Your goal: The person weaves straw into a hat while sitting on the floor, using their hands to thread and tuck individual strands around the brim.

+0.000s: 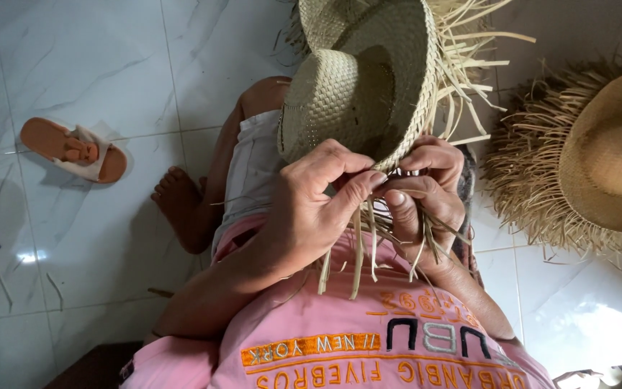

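White tiled floor (109, 72) below; both hands, left (318, 209) and right (426, 191), grip closed on straw hat's (358, 86) loose brim strands.

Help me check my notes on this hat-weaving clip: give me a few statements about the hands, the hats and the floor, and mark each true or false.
1. Both hands work at the brim edge of the woven straw hat. True: the left hand and right hand pinch loose straw strands there.
2. The hat's brim is trimmed smooth all round. False: loose straw ends stick out of its edge.
3. A second straw hat lies on the tiled floor at the right. True.
4. Two sandals lie on the floor. False: only one sandal shows, at the left.
5. The person wears a blue shirt. False: the shirt is pink.
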